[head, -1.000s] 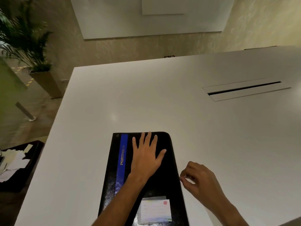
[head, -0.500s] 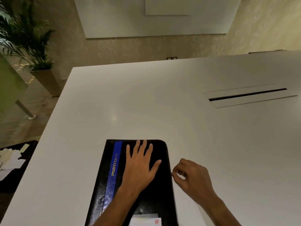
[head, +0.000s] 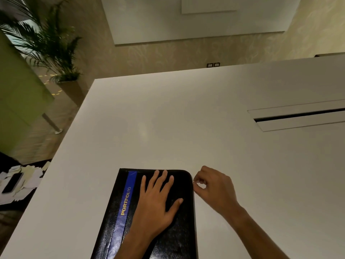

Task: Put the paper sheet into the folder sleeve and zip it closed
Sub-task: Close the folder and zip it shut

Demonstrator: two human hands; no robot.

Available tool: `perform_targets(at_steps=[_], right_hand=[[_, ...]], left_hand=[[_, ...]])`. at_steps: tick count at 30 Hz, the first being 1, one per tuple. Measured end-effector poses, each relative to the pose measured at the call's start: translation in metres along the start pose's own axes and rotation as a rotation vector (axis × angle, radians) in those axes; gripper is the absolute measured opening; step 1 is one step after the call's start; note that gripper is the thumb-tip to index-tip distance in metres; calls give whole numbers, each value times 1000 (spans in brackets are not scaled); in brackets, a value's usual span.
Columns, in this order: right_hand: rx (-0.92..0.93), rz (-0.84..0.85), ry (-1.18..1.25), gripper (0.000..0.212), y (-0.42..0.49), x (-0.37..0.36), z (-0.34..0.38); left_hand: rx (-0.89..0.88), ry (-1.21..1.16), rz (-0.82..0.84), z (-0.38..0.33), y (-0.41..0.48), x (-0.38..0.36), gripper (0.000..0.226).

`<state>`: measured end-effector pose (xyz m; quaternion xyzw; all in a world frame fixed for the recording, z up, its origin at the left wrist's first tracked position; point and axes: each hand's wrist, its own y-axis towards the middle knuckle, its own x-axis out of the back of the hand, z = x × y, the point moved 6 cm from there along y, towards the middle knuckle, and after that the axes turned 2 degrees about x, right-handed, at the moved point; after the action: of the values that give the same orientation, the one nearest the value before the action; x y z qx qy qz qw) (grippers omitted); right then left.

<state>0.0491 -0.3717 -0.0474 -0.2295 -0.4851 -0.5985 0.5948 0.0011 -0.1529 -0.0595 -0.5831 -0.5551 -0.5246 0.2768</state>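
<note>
A black folder (head: 119, 206) with a blue stripe and the yellow word PORTFOLIO lies closed on the white table (head: 186, 118), at the near edge. My left hand (head: 158, 204) rests flat on its cover, fingers spread. My right hand (head: 211, 186) is at the folder's far right corner, thumb and forefinger pinched on the small zipper pull there. No paper sheet shows; the folder's inside is hidden.
A long cable slot (head: 298, 116) is cut into the table at the right. Left of the table, a dark low surface holds scattered papers and a phone (head: 13, 182). A potted palm (head: 56, 53) stands by the far left wall.
My right hand has slid along the folder's right edge, away from me, up to the far corner. The left hand stays flat on the cover. The view has tilted and the folder's near label has left the frame.
</note>
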Motion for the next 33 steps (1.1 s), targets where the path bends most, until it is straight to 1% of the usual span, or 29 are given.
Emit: perform_targets(at_steps=[4,8,11,13,17,22,26,30,33], right_hand=[[34,24,53,22,-3,-3,0],[41,59,133,20,-19,2,-4],[45,99,161,19,-35,5,-7],[45,106,171,17,-43,8,-7],[36,115,140,16,-54,14,-12],[-7,49,116,16,-64,36,-31],[-34,24,107,10,-71,56,-46],[2,51,117,12,-81,65,-54],[16,30,128,13,-91,70,-59]], left_hand=[[17,-17,37,7,5,0,74],[-5,-29,30,8,13,0,66],[99,17,-8,4,25,2,71],[139,32,-25,-6,36,2,66],[84,2,-50,-36,55,-3,34],[-44,-59,-81,-65,51,-6,12],[-177,-115,-50,-92,39,-11,11],[-237,-169,-44,-103,29,-12,9],[-287,-196,-38,-113,24,-10,9]])
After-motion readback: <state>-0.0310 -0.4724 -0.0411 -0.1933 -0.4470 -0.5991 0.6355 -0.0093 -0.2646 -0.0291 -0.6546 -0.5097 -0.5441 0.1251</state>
